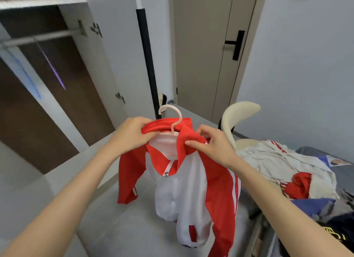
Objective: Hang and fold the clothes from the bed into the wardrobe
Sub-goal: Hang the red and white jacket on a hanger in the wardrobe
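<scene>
— Where is the red and white zip-up track jacket (191,180) hanging right now?

— It is hanging in the air in front of the person, over the pale tiled floor (115,218), on a cream plastic hanger (173,115). The hook is sticking up out of the red collar, and the sleeves and body are drooping below.

— What are the hands doing?

— The left hand (132,134) is pinching the left side of the collar, its grip closing on the red fabric. The right hand (212,143) is doing the same on the right side, fingers curling over a fold of the collar near the shoulder.

— And the wardrobe (57,69)?

— It is standing open to the left, blurred, with a metal rail (44,36) running across its dark brown inside. The jacket is well apart from it.

— Is anything lying on the bed (306,153)?

— Yes, at the right a cream and red garment (277,161) is lying crumpled there, with a blue garment (314,205) beside it nearer the camera. A broad curved cream piece (239,113) is rising behind the right hand; I cannot tell what it is. A grey door (203,55) is standing shut behind.
</scene>
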A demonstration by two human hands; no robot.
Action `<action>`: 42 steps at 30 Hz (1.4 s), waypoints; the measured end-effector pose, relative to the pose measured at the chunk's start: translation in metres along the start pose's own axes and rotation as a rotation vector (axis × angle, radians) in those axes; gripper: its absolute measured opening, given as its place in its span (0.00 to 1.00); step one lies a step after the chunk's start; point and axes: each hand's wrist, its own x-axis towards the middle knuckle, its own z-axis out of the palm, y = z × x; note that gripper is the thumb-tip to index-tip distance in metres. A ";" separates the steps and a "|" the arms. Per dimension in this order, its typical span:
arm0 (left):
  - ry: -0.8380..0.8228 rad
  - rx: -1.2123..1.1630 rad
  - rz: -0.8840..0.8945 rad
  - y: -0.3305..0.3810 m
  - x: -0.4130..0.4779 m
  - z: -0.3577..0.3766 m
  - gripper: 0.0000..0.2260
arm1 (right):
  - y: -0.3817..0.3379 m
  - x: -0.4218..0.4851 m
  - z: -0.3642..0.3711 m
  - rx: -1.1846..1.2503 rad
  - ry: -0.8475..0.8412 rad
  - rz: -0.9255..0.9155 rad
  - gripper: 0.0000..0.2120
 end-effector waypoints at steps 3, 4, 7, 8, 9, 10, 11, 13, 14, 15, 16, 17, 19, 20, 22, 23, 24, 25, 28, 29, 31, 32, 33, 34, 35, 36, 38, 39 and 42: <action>0.101 -0.164 -0.141 -0.028 -0.026 -0.024 0.13 | -0.035 0.016 0.033 0.073 -0.060 -0.073 0.21; 0.074 -0.279 -0.202 -0.034 -0.033 -0.035 0.13 | -0.045 0.020 0.042 0.083 -0.087 -0.085 0.21; -0.016 -0.474 -0.364 -0.062 -0.054 -0.063 0.14 | -0.066 0.030 0.065 0.082 -0.165 -0.082 0.23; -0.003 -0.447 -0.388 -0.071 -0.061 -0.070 0.12 | -0.072 0.033 0.072 0.074 -0.189 -0.084 0.24; 0.016 -0.390 -0.388 -0.080 -0.066 -0.074 0.10 | -0.077 0.035 0.077 0.072 -0.211 -0.084 0.24; 0.031 -0.307 -0.379 -0.089 -0.072 -0.080 0.09 | -0.085 0.037 0.085 0.077 -0.236 -0.096 0.24; 0.032 -0.230 -0.366 -0.096 -0.077 -0.084 0.08 | -0.091 0.040 0.092 0.088 -0.259 -0.105 0.23; 0.014 -0.211 -0.313 -0.103 -0.087 -0.092 0.10 | -0.099 0.044 0.103 0.117 -0.284 -0.132 0.23; -0.010 -0.279 -0.278 -0.106 -0.095 -0.097 0.13 | -0.103 0.046 0.109 0.134 -0.299 -0.146 0.23; -0.050 -0.356 -0.238 -0.107 -0.105 -0.100 0.16 | -0.106 0.048 0.114 0.153 -0.315 -0.155 0.22; -0.098 -0.382 -0.188 -0.109 -0.114 -0.100 0.19 | -0.108 0.050 0.118 0.174 -0.332 -0.159 0.20; -0.130 -0.342 -0.133 -0.113 -0.122 -0.099 0.21 | -0.110 0.052 0.121 0.191 -0.344 -0.164 0.19; -0.083 -0.202 -0.098 -0.127 -0.130 -0.091 0.19 | -0.115 0.057 0.127 0.181 -0.341 -0.190 0.17; -0.030 -0.186 -0.125 -0.133 -0.131 -0.090 0.16 | -0.118 0.060 0.129 0.146 -0.322 -0.212 0.18; 0.083 -0.267 -0.187 -0.139 -0.133 -0.092 0.09 | -0.121 0.068 0.132 0.049 -0.249 -0.246 0.19; 0.121 -0.317 -0.220 -0.141 -0.133 -0.094 0.08 | -0.119 0.073 0.131 0.017 -0.208 -0.244 0.19; 0.144 -0.359 -0.252 -0.142 -0.132 -0.097 0.08 | -0.118 0.078 0.128 -0.004 -0.177 -0.236 0.19; 0.153 -0.400 -0.275 -0.142 -0.131 -0.101 0.09 | -0.117 0.083 0.126 -0.025 -0.163 -0.226 0.18; 0.137 -0.474 -0.275 -0.138 -0.126 -0.111 0.13 | -0.114 0.092 0.121 -0.095 -0.181 -0.166 0.14; 0.133 -0.488 -0.270 -0.137 -0.123 -0.113 0.13 | -0.112 0.093 0.122 -0.104 -0.205 -0.133 0.12; 0.141 -0.519 -0.278 -0.136 -0.117 -0.115 0.13 | -0.112 0.089 0.124 -0.074 -0.302 -0.105 0.14; 0.151 -0.537 -0.289 -0.135 -0.114 -0.116 0.13 | -0.112 0.086 0.126 -0.075 -0.359 -0.143 0.19; 0.162 -0.551 -0.299 -0.133 -0.111 -0.116 0.13 | -0.111 0.083 0.130 -0.132 -0.396 -0.215 0.25; 0.176 -0.560 -0.306 -0.131 -0.107 -0.116 0.13 | -0.111 0.082 0.133 -0.226 -0.408 -0.285 0.28; 0.185 -0.554 -0.311 -0.127 -0.103 -0.116 0.13 | -0.111 0.082 0.136 -0.296 -0.387 -0.341 0.26; 0.186 -0.555 -0.317 -0.122 -0.100 -0.117 0.14 | -0.112 0.083 0.137 -0.317 -0.351 -0.363 0.19; 0.140 -0.546 -0.321 -0.115 -0.096 -0.119 0.19 | -0.115 0.086 0.137 -0.256 -0.302 -0.372 0.08; 0.104 -0.541 -0.322 -0.114 -0.094 -0.121 0.21 | -0.113 0.088 0.136 -0.229 -0.283 -0.378 0.07; 0.060 -0.445 -0.307 -0.120 -0.093 -0.134 0.26 | -0.111 0.096 0.126 -0.116 -0.220 -0.344 0.06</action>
